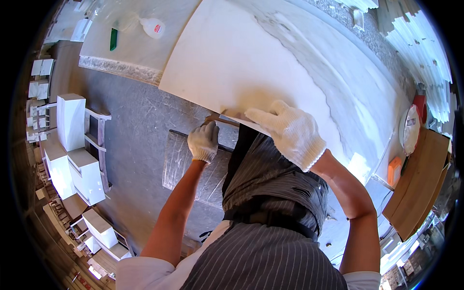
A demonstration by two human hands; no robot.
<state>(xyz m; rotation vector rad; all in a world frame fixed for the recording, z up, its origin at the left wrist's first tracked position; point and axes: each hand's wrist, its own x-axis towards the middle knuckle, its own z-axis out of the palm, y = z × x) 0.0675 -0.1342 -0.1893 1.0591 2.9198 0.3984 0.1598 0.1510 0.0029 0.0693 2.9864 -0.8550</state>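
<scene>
The slab (pixel 251 63) lies on the counter (pixel 382 159), its near edge at 12 o'clock from the torso. The right hand (pixel 287 128) presses flat on that edge, unclenched. The left hand (pixel 204 141) grasps the edge's underside. Step: positioning the slab. Next move requires an even two-hand push.

Broad white marble slab (pixel 241 58) with grey veining, tilted across the frame from 11 to 3 o'clock. On a second pale slab (pixel 130 38) at 11 o'clock: a green flat tool (pixel 113 39) and a small white bottle (pixel 153 27). At 3 o'clock, a round white disc (pixel 411 128), an orange block (pixel 394 170). Below, grey scratched floor (pixel 140 125) carrying white stone blocks (pixel 71 121) at 9 o'clock.
</scene>
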